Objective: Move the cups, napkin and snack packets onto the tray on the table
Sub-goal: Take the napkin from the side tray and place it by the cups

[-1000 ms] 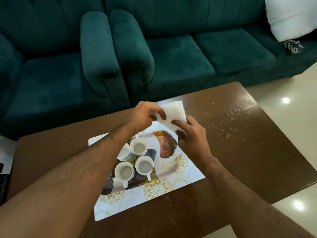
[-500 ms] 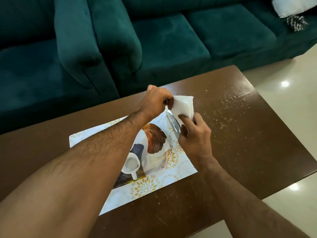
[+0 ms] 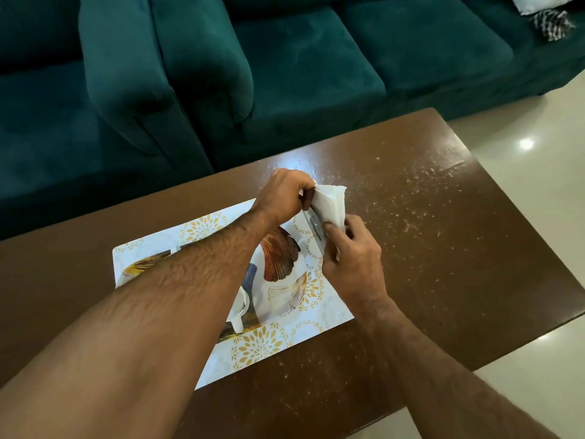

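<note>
A white napkin [image 3: 330, 202] is held between both hands just above the far right corner of the patterned tray [image 3: 272, 340]. My left hand [image 3: 285, 193] pinches its upper left edge, and my right hand [image 3: 351, 251] grips its lower end together with a thin silvery packet [image 3: 316, 229]. Part of one white cup [image 3: 240, 307] shows on the tray under my left forearm. The other cups are hidden by that arm.
The tray lies on a brown wooden table [image 3: 443, 248] with pale crumbs scattered over its right half. A teal sofa [image 3: 285, 74] runs along the far edge of the table. Pale tiled floor [image 3: 538, 153] lies to the right.
The camera tilted down and nearer, so my left forearm now covers most of the cups. The napkin went from flat to crumpled between my hands, and a silvery packet appeared under it.
</note>
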`<state>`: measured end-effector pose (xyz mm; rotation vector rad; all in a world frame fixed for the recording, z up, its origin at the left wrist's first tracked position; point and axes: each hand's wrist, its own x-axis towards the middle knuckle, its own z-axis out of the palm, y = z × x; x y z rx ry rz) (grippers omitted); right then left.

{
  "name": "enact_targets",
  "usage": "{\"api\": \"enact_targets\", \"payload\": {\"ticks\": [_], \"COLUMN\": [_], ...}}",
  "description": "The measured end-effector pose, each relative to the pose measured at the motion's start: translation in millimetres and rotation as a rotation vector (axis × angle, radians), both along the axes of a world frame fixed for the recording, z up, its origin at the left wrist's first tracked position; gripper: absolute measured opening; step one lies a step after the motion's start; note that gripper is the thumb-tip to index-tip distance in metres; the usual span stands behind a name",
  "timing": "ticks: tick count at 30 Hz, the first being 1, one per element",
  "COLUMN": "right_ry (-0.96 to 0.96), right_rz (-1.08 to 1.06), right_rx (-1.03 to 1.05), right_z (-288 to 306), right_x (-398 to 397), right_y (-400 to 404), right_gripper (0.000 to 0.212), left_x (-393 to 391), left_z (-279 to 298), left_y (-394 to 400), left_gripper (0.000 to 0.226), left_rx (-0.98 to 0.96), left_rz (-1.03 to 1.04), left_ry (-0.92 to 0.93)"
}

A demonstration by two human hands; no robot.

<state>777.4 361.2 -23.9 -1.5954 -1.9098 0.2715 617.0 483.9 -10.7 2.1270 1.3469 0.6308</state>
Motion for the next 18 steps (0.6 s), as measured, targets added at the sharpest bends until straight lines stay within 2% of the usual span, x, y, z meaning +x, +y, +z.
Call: {"api": "enact_targets", "payload": {"ticks": [5,9,18], "right_ry": [0.019,0.023,0.040], "right_rz": [0.007,0.000,-0.005], "right_rx": [0.041,0.076,0.079], "right_z": [-4.5,-4.3,-12.7], "right_x": [3.0,4.4,6.7], "right_y": [1.4,1.5,1.9], "right_gripper": [0.028,0.029,0.026], "left_x": [2.0,-0.1,3.5], "left_z": [-2.9,-7.8,-13.9], "left_y": [-4.8,-9.8,-13.7], "left_gripper": [0.044,0.041,0.051], "left_rx": [-0.076,-0.092,-0.135], "left_rz": [0.061,0.080,0.116], "left_ry": [-0.110,-0.151,-0.154]}}
